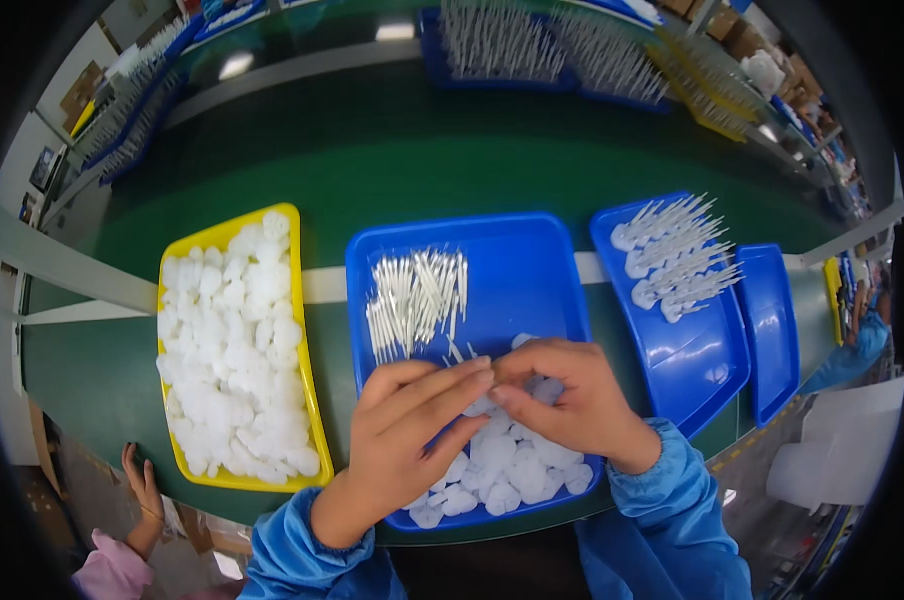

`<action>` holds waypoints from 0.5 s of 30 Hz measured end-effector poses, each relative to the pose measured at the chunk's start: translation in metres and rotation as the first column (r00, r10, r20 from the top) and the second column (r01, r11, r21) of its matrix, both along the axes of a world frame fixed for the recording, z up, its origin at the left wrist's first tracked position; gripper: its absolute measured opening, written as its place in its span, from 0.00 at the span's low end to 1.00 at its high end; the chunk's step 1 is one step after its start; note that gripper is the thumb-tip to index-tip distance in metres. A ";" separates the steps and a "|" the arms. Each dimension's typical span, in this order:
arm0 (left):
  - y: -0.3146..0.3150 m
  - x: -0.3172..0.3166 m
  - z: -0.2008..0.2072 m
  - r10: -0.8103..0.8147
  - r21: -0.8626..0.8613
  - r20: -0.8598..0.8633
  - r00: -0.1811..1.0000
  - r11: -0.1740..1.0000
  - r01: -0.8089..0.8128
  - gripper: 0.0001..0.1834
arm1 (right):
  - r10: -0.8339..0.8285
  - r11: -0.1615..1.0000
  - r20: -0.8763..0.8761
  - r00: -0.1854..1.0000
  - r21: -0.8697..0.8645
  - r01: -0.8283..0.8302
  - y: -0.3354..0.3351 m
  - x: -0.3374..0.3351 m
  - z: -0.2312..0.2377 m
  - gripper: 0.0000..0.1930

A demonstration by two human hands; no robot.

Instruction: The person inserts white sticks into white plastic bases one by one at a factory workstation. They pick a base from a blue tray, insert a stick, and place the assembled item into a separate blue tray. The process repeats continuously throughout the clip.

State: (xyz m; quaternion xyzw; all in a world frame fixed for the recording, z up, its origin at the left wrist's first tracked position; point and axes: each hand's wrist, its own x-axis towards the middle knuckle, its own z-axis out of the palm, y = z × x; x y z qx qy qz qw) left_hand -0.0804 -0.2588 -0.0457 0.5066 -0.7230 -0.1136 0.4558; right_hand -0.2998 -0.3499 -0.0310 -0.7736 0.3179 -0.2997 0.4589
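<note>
The left hand (407, 425) and right hand (577, 395) meet, fingers bent, over a blue rectangular plastic tray (522, 270); I cannot tell what they grasp. Inside, white rounded pieces (497, 465) lie beneath, thin white sticks (417, 300) farther left.

Left hand (400, 425), right hand (584, 395), fingertips (480, 366) close together, forearms (310, 548) converging

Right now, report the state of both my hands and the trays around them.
Left hand: fingers bent, grip unclear
Right hand: fingers bent, grip unclear
Yellow tray: heaped with white pieces
Middle blue tray: partly filled, white sticks far left, round white pieces nearer
Right blue tray: partly filled, stick-bearing pieces at far end
Far-right blue tray: inner surface exposed
</note>
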 end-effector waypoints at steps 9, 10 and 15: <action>0.008 0.000 -0.013 0.100 0.293 0.099 0.990 0.948 -0.125 0.48 | -0.024 0.802 -0.321 0.947 -0.572 -0.174 -0.011 0.000 -0.022 0.09; 0.010 0.000 -0.012 0.069 0.304 0.158 0.985 0.946 -0.115 0.47 | -0.029 0.808 -0.328 0.944 -0.564 -0.171 -0.010 0.000 -0.018 0.09; 0.013 -0.001 -0.011 0.013 0.295 0.205 0.979 0.953 -0.074 0.43 | -0.055 0.839 -0.327 0.943 -0.527 -0.134 -0.011 -0.006 -0.011 0.08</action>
